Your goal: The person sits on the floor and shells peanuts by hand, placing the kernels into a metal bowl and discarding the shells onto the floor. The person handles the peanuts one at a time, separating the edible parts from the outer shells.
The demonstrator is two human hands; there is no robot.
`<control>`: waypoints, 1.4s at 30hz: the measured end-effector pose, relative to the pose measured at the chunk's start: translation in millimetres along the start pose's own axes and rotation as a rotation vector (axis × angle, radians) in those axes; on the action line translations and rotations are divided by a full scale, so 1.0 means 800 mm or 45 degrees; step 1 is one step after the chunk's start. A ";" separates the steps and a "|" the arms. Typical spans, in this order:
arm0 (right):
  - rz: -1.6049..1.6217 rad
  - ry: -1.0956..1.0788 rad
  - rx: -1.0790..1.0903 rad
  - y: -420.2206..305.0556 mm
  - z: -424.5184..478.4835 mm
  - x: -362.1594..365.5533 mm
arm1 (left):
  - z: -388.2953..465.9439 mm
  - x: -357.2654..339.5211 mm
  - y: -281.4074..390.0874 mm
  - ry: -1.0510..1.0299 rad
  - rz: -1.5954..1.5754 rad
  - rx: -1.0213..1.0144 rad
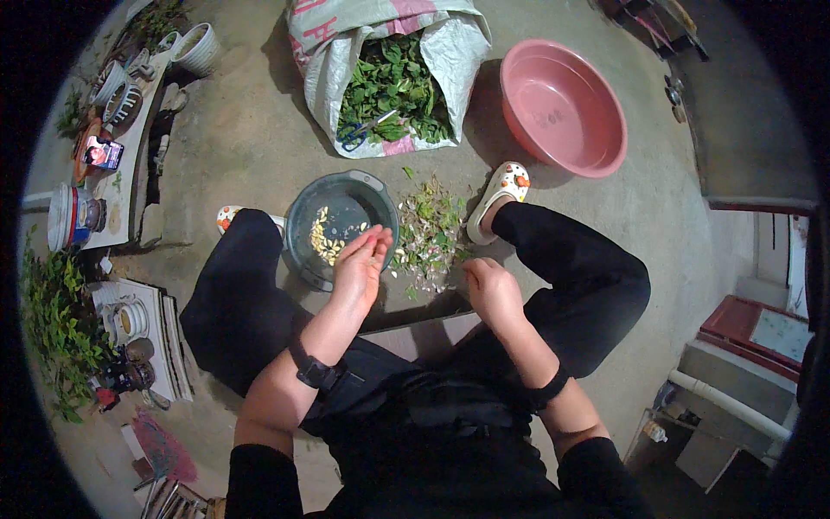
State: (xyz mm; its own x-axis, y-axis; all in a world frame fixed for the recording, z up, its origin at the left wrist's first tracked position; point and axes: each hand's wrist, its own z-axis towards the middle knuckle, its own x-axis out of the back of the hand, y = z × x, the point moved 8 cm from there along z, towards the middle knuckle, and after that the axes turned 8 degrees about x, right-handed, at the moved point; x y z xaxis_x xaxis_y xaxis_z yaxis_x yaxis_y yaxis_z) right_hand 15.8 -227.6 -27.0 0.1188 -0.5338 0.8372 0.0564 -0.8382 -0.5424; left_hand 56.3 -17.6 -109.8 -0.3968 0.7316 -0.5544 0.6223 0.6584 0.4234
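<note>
My left hand is over the near right rim of a dark grey-green plastic basin, palm half turned up and fingers curled. Something small and pale seems to lie in that palm, too small to make out. Inside the basin are pale peeled cloves, apparently garlic, mostly along its left side. My right hand hangs to the right of a heap of papery skins and green leaf scraps on the floor. Its fingers are bent inward, and what they may hold is hidden.
Beyond the basin, an open white woven sack holds leafy greens, with blue-handled scissors on them. A pink basin stands at right. Clog-shod feet flank the scraps. A lit phone and pots are on a left ledge.
</note>
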 end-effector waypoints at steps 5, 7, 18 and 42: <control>-0.008 -0.102 -0.036 0.001 -0.008 -0.004 | -0.003 0.020 0.033 0.157 -0.148 -0.157; -0.087 -0.287 -0.110 0.007 -0.012 -0.016 | -0.006 0.022 0.032 0.144 -0.176 -0.068; 0.219 -0.147 0.060 0.010 0.022 -0.041 | 0.024 0.077 -0.149 0.335 0.092 0.971; 0.713 -0.340 -0.461 0.076 0.047 -0.077 | 0.232 0.175 -0.144 0.927 1.282 -0.068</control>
State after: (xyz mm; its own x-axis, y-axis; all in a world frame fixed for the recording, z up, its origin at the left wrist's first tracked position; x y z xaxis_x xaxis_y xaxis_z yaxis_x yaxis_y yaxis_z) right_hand 49.3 -241.3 -114.3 0.2746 -0.8879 0.3691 -0.4110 -0.4554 -0.7898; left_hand 54.6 -24.1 -369.3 -0.0512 0.8316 0.5530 0.8454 -0.2586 0.4673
